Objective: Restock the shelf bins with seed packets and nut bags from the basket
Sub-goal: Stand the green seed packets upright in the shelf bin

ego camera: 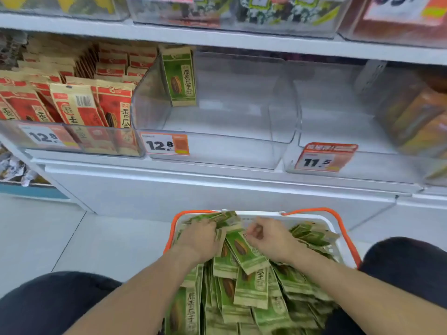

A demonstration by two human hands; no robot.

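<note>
A white basket with orange handles [338, 221] stands on the floor between my knees, heaped with several green seed packets [251, 288]. My left hand [199, 238] grips a bunch of green packets at the far left of the basket. My right hand [271, 236] pinches the top edge of one green packet [244, 250] lying across the pile. Above, a clear shelf bin [217, 151] holds a single green packet [180, 76] standing upright at its back left.
A bin of red seed packets [79, 110] fills the shelf to the left. Another clear bin [350, 131] with an 11.5 price tag sits to the right, beside orange bags [418, 122]. The upper shelf edge [217, 37] overhangs the bins. Grey floor tiles lie left.
</note>
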